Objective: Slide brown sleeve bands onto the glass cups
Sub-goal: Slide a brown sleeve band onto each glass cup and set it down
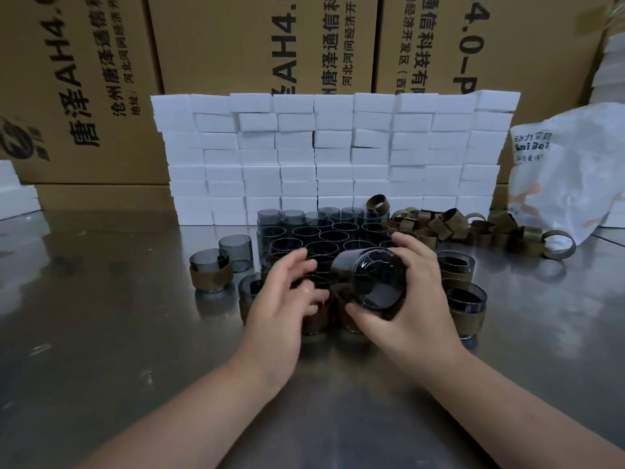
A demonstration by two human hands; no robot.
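My right hand grips a tilted cup — empty — fingers curled round it; my left hand hovers beside it, fingers spread.

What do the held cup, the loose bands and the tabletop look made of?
Cup in the right hand: smoky tinted glass, glossy; see-through, with sharp glints.
Loose bands: brown, matte, perhaps faux leather or card; the look leaves it open.
Tabletop: brushed metal, probably stainless; it gives blurred reflections.
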